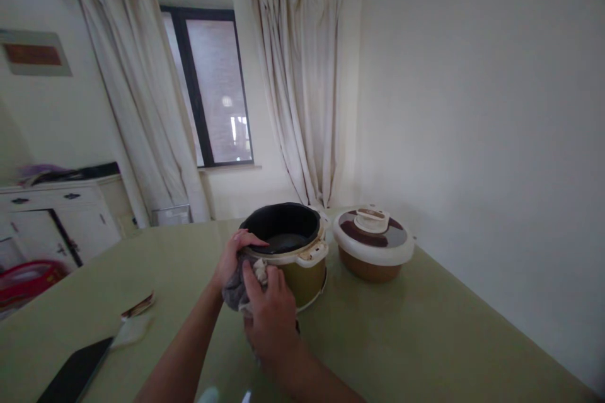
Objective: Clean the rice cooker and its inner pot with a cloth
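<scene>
An electric pressure cooker (pixel 307 280), gold-sided with a cream rim, stands open on the table. Its black inner pot (pixel 285 242) shows inside. At the near left of the rim, my left hand (pixel 234 255) has its fingers hooked over the edge, gripping the cooker. A crumpled grey cloth (pixel 235 289) with pale patches is bunched against the cooker's near left side. My right hand (pixel 274 312) presses on this cloth, its fingers closed on it just below the rim. The palm side of both hands is hidden.
Right of the cooker sits a brown-and-white lidded pot (pixel 373 245), close to the wall. A dark phone-like slab (pixel 78 371) and a small packet (pixel 137 306) lie at left on the pale green table (pixel 378 340). Behind are curtains (pixel 302 82) and a white cabinet (pixel 80 220).
</scene>
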`<state>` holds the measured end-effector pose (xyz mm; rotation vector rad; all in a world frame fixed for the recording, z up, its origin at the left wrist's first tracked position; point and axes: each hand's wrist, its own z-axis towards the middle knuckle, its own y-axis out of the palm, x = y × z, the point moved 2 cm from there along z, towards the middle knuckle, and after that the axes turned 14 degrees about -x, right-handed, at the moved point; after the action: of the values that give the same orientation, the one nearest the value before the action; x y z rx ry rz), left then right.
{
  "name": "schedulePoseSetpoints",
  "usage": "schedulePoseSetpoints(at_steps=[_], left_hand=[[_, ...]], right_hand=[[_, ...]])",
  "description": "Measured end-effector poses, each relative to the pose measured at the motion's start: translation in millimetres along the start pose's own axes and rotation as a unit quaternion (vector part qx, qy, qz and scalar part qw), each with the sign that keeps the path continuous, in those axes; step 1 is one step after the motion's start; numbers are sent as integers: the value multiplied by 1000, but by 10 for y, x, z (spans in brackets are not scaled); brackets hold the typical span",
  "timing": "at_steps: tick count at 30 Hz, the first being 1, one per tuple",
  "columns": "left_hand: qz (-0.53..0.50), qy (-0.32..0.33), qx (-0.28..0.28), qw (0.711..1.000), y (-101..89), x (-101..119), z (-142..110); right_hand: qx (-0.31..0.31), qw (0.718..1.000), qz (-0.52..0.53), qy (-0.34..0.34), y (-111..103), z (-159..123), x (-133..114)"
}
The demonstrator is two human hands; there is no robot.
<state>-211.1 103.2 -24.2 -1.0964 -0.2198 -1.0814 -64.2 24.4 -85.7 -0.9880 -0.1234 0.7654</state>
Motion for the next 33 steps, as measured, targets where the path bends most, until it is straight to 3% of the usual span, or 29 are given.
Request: schedulePoseSetpoints(at_steps=[4, 8, 11, 15, 18, 20, 22, 24, 27, 30, 33], left_hand=[[3, 2, -11, 1000, -36, -8, -18], [22, 1, 22, 1000, 0, -6, -9], [35, -6, 53, 998, 34, -5, 10], [44, -8, 63, 997, 62, 0, 18], [48, -10, 72, 996, 74, 4, 14], [52, -12, 76, 996, 80, 5, 15], [55, -12, 79, 995, 82, 7, 19], [57, -11, 78, 995, 81, 8, 23], [58, -12, 74, 996, 78, 14, 23], [58, -18, 72, 996, 78, 24, 19], [56, -25, 69, 996, 71, 33, 13]], right_hand=[[11, 993, -90, -73, 41, -105, 135], [31, 970, -155, -186, 40, -462, 635], [39, 964, -163, -206, -55, -642, 1057], [91, 981, -103, -137, -169, -670, 1475], [124, 992, -2, 0, -188, -593, 1678], [143, 984, 54, 90, -163, -563, 1739], [155, 978, 77, 118, -111, -581, 1708], [161, 981, 63, 86, -51, -638, 1584], [130, 990, -27, -56, 1, -697, 1255], [59, 966, -146, -207, -26, -591, 871], [72, 958, -174, -214, -151, -312, 553]])
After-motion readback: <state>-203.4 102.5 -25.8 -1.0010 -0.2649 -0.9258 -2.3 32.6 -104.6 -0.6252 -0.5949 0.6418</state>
